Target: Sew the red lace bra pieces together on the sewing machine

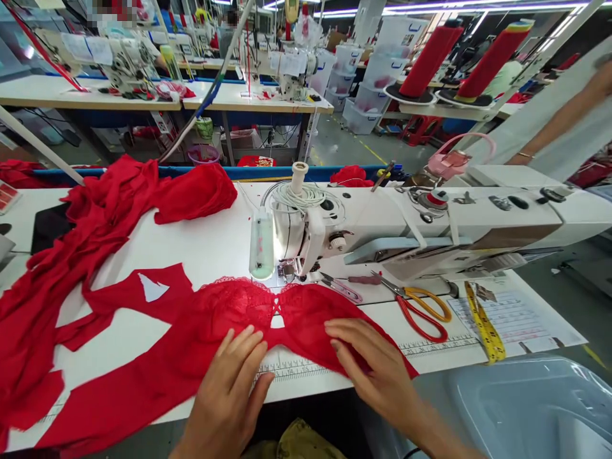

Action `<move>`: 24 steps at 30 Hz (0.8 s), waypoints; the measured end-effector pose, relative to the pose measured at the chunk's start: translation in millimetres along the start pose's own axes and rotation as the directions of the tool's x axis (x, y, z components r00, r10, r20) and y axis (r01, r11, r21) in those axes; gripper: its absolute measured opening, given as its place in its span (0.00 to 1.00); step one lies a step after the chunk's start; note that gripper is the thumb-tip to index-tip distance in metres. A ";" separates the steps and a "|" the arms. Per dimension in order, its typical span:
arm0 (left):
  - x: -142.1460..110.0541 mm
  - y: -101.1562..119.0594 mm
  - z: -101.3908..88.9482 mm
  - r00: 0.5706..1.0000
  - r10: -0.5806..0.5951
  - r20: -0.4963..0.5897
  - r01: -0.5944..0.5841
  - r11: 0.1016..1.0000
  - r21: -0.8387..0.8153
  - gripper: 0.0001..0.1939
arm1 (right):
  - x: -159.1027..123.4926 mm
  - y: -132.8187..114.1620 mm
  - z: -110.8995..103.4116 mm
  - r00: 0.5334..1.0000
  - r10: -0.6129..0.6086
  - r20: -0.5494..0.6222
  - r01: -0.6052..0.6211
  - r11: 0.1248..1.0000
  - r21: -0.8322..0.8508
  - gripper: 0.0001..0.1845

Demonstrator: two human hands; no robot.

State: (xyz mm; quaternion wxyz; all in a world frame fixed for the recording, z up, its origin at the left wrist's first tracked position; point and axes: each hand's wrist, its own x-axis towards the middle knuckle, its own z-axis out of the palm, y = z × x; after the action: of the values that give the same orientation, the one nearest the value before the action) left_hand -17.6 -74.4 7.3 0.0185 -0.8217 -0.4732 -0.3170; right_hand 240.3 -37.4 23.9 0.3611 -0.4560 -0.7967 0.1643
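A red lace bra (239, 305) lies flat on the white sewing table, its two cups joined by a small openwork piece in the middle. My left hand (229, 386) rests on the lower edge of the left cup, fingers stretched out. On the right cup lies my right hand (370, 363), its fingers extended over the fabric and the thumb apart. Just beyond the bra stands the sewing machine (411, 213), its presser foot (287, 271) close to the lace edge. To the left, long red fabric (134, 376) runs on from the bra.
Orange-and-red scissors (421, 312), a pink thread snipper (342, 288), a yellow tape measure (485, 325) and a paper sheet (526, 319) lie at right. Red fabric (109, 204) is heaped at left. A plastic bin (530, 389) stands at lower right. Another person's arm (564, 115) shows behind the machine.
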 end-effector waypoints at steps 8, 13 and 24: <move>27.4 3.5 27.3 0.978 0.070 0.195 -0.092 0.990 0.107 0.35 | 76.7 1.6 46.6 0.960 0.063 0.271 -0.052 0.997 -0.050 0.09; 21.9 -0.3 35.1 0.971 0.059 0.233 -0.085 0.991 0.103 0.35 | 88.6 12.8 61.7 0.933 0.134 0.335 -0.126 0.991 -0.045 0.09; 21.1 -0.8 38.1 0.974 0.051 0.222 -0.071 0.994 0.085 0.32 | 94.3 14.6 56.1 0.920 0.163 0.358 -0.129 0.985 -0.117 0.06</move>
State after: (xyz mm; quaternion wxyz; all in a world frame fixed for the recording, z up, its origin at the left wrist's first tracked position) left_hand 8.4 -45.2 -12.1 0.0139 -0.8641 -0.4611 -0.2012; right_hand 178.1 53.8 17.0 0.1720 -0.4915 -0.8203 0.2365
